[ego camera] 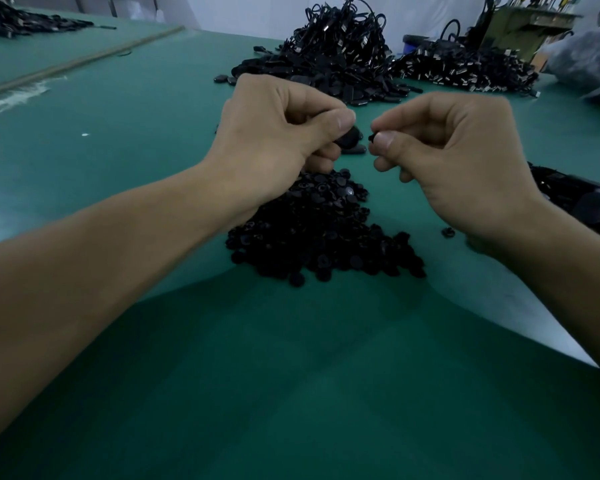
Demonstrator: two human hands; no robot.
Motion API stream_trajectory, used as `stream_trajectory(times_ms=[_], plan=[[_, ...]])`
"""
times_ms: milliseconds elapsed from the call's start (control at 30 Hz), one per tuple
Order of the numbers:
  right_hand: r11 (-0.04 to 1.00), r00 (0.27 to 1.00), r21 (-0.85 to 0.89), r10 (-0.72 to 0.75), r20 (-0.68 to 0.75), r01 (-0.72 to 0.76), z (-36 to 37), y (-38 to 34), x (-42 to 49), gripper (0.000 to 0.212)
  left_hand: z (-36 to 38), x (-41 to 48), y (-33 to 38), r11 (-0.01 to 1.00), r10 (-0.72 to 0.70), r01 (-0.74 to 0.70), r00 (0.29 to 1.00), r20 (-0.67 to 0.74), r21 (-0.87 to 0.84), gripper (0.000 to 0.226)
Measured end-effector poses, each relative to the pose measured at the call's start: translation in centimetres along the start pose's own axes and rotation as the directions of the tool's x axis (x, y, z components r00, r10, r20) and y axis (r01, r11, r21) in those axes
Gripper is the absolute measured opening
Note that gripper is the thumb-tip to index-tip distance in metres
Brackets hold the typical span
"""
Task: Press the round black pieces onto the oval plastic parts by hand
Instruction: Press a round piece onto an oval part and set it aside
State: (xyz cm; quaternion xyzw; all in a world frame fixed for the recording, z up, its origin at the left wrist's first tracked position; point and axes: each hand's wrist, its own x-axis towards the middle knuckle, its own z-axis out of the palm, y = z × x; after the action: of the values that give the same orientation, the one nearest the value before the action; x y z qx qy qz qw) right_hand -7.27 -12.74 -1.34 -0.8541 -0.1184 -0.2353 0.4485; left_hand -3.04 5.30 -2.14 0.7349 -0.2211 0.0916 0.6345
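Observation:
My left hand is raised above the green table and grips a black oval plastic part between thumb and curled fingers. A short gap to its right, my right hand pinches a small round black piece between thumb and forefinger. The two parts are close but apart. Below both hands lies a heap of round black pieces. Most of the oval part is hidden by my left fingers.
A big pile of black oval parts and cables sits at the back, with another pile to its right. More black parts lie at the right edge. One loose round piece rests under my right wrist. The green table spreads left.

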Motion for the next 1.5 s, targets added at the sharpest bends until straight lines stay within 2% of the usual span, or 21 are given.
stream_trajectory(times_ms=[167,367,767,1100,1333,1500], plan=[[0.999,0.999,0.001,-0.048,0.003,0.048,0.0,-0.4,-0.1,0.019,0.1,-0.1,0.0,0.995,-0.072,0.072,0.997,0.003,-0.064,0.004],[0.999,0.999,-0.021,-0.042,-0.009,0.042,0.1,-0.6,-0.1,0.017,0.2,-0.2,0.3,0.989,-0.084,0.088,0.996,0.032,-0.118,0.007],[0.979,0.994,-0.185,-0.101,-0.049,0.091,-0.2,-1.1,-0.5,0.034,0.7,-0.6,0.1,0.993,0.087,-0.095,0.991,0.102,0.073,0.012],[0.983,0.996,-0.177,-0.070,-0.059,0.058,-0.2,-1.2,-0.6,0.037,0.8,-0.5,0.0,0.972,0.162,-0.181,0.978,0.131,0.149,0.013],[0.969,0.999,-0.248,-0.023,-0.047,0.011,-0.2,-0.8,-0.5,0.039,1.2,-0.7,-0.4,0.938,0.203,-0.238,0.967,0.156,0.253,0.015],[0.992,0.997,-0.123,-0.003,-0.083,-0.007,-0.1,-0.8,-0.4,0.042,1.3,-0.7,-0.2,0.935,0.220,-0.243,0.968,0.118,0.259,0.015]])
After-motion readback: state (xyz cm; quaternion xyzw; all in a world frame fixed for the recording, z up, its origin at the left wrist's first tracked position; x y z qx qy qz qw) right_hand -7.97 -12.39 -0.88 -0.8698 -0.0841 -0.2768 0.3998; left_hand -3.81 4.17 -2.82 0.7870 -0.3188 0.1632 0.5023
